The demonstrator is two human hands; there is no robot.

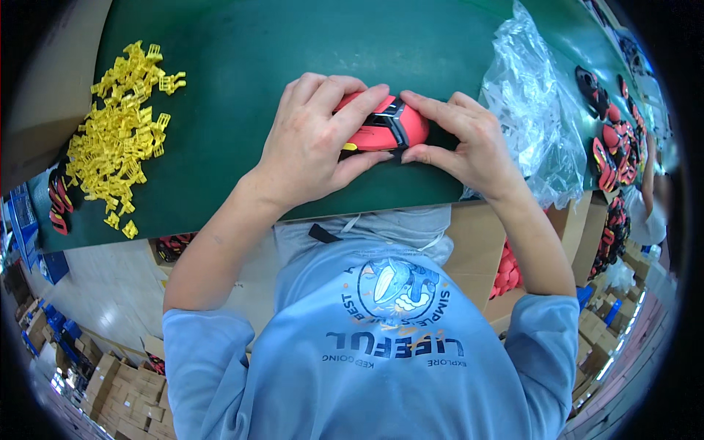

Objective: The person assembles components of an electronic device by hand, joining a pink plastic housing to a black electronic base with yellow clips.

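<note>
A red and black toy car body (413,126) is held between my two hands over the green table, near its front edge. My left hand (312,136) grips its left end, with the fingers over the top and the thumb along the near side. My right hand (466,139) pinches the right end between thumb and fingers. A small yellow piece (350,147) shows at the car body's near left edge, beside my left thumb. My left palm and fingers hide much of the car body's left end.
Many small yellow plastic parts (121,143) lie heaped on the table (220,44) at left. A clear plastic bag (524,103) lies crumpled at right, with red and black shells (616,143) beyond. Cardboard boxes (473,253) stand below the edge. Another person's arm (649,165) shows far right.
</note>
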